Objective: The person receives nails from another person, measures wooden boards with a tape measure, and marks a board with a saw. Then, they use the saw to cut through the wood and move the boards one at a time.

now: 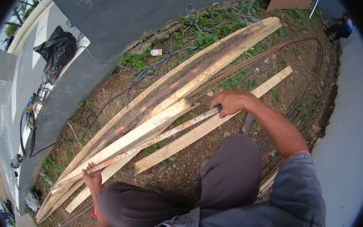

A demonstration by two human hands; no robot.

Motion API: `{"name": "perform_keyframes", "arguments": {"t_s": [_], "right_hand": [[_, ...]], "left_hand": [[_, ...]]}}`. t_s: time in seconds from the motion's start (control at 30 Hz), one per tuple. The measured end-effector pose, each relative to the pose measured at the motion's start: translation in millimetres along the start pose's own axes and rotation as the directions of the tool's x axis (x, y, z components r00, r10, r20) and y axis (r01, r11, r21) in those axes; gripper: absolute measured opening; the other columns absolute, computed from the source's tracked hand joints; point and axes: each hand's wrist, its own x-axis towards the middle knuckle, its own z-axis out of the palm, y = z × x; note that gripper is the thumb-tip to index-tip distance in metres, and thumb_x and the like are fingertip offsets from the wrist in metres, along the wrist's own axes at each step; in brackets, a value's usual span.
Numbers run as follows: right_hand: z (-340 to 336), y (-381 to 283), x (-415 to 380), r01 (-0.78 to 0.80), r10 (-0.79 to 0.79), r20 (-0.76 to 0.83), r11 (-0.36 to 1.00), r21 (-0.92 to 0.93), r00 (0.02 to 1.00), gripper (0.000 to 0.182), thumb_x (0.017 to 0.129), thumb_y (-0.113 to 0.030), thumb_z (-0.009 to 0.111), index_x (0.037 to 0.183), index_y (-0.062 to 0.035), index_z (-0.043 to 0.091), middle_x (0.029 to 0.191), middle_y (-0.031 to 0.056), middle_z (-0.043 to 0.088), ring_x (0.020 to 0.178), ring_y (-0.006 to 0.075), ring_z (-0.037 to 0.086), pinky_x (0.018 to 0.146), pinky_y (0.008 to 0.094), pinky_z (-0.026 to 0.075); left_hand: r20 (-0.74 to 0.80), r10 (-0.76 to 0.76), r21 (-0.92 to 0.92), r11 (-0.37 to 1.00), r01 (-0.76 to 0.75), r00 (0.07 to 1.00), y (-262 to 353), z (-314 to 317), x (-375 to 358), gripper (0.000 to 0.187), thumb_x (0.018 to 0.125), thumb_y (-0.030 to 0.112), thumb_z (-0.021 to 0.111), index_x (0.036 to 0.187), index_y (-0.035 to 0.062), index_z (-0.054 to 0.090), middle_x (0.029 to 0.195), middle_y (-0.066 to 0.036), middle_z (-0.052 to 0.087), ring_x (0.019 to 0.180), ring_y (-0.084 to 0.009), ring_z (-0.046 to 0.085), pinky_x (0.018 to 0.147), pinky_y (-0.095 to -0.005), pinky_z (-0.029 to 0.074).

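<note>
A worn, brown-spotted tape measure blade (166,134) stretches along the near side of a pale timber (144,131). My right hand (230,103) is closed around the tape's dark case, most of which my fingers hide. Toward the other end, my left hand (92,177) pinches the blade against the timber's edge, its fingertips showing on top. Beneath lies a long plank with bark (171,86). A separate narrow board (216,121) rests on the ground under my right wrist, and the blade of a handsaw (247,123) shows partly beside my forearm.
Bundled rusty rods (287,44) curve around on the right. Cables (144,73) tangle in the grass along the grey wall (148,13). A black bag (59,46) sits on the ledge at left. Another person (344,27) is far off at upper right.
</note>
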Motion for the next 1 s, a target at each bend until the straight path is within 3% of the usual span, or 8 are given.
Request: {"name": "perform_keyframes", "arguments": {"t_s": [0.2,0.23,0.47,0.6,0.77,0.83,0.9,1.0], "right_hand": [[55,-18,32,0.137,-0.143,0.051,0.985,0.108,0.988,0.073,0.084,-0.025,0.077,0.151,-0.0159,0.047,0.149,0.0198,0.052,0.134,0.0369,0.053,0.111,0.0454,0.044],[64,-23,38,0.202,-0.202,-0.013,0.978,0.055,0.979,0.076,0.084,-0.029,0.076,0.152,-0.0149,0.044,0.138,0.0185,0.062,0.126,0.0354,0.059,0.105,0.0464,0.047],[72,-42,56,0.299,-0.299,-0.018,0.949,0.096,0.954,0.083,0.086,-0.031,0.075,0.156,-0.0137,0.034,0.136,0.0243,0.061,0.123,0.038,0.061,0.102,0.0478,0.048],[66,-49,39,0.209,-0.202,-0.052,0.962,0.175,0.978,0.091,0.085,-0.032,0.075,0.16,-0.0154,0.026,0.134,0.027,0.061,0.121,0.0376,0.062,0.1,0.0477,0.049],[74,-29,21,0.272,-0.161,-0.334,0.908,0.319,0.929,0.096,0.084,-0.033,0.076,0.161,-0.0186,0.021,0.134,0.0277,0.059,0.12,0.0383,0.062,0.098,0.0447,0.049],[75,-18,-2,0.194,-0.037,-0.362,0.892,0.408,0.931,0.095,0.084,-0.033,0.076,0.161,-0.0186,0.022,0.134,0.0278,0.059,0.12,0.0394,0.061,0.099,0.0448,0.049],[76,-9,-37,0.097,0.153,-0.406,0.841,0.533,0.901,0.094,0.083,-0.029,0.078,0.16,-0.0194,0.024,0.138,0.0292,0.055,0.126,0.0423,0.057,0.103,0.0473,0.047],[144,48,-58,-0.007,0.389,-0.583,0.836,0.549,0.713,0.094,0.082,-0.026,0.079,0.158,-0.0165,0.026,0.137,0.0292,0.054,0.128,0.0449,0.053,0.104,0.0498,0.045]], "left_hand": [[0.02,0.143,0.004,0.99,-0.143,0.989,41,-25,7,0.035,0.11,0.033,0.042,0.122,0.0038,0.057,0.119,-0.009,0.067,0.11,-0.0266,0.065,0.093,-0.0433,0.055],[0.019,0.165,-0.001,0.986,-0.165,0.986,47,-18,-4,0.035,0.11,0.032,0.042,0.122,0.0037,0.057,0.12,-0.009,0.067,0.11,-0.0263,0.065,0.094,-0.0428,0.055],[0.161,0.137,0.198,0.966,-0.168,0.977,41,33,-49,0.031,0.108,0.032,0.048,0.115,0.0046,0.062,0.116,-0.013,0.069,0.109,-0.0275,0.068,0.097,-0.0438,0.058],[0.528,-0.369,0.639,0.766,-0.071,0.765,-13,117,-108,0.032,0.105,0.037,0.055,0.116,0.0076,0.062,0.108,-0.012,0.072,0.101,-0.0265,0.072,0.091,-0.0409,0.059],[0.476,-0.712,0.879,0.387,-0.278,0.516,-125,224,-201,0.045,0.103,0.039,0.059,0.126,0.0004,0.06,0.111,-0.017,0.071,0.102,-0.0281,0.072,0.089,-0.0401,0.058],[0.427,-0.78,0.882,0.248,-0.401,0.457,-166,249,-221,0.051,0.102,0.038,0.061,0.132,-0.0026,0.057,0.115,-0.019,0.071,0.106,-0.0295,0.071,0.091,-0.04,0.057],[0.409,-0.863,0.441,-0.096,-0.892,0.295,-203,262,-222,0.07,0.095,0.039,0.07,0.144,-0.0053,0.047,0.127,-0.025,0.066,0.118,-0.0354,0.066,0.1,-0.0424,0.052],[0.558,-0.797,0.097,-0.214,-0.972,0.231,-250,258,-212,0.085,0.086,0.042,0.077,0.148,-0.0058,0.042,0.134,-0.029,0.061,0.127,-0.0411,0.059,0.108,-0.0438,0.046]]}}
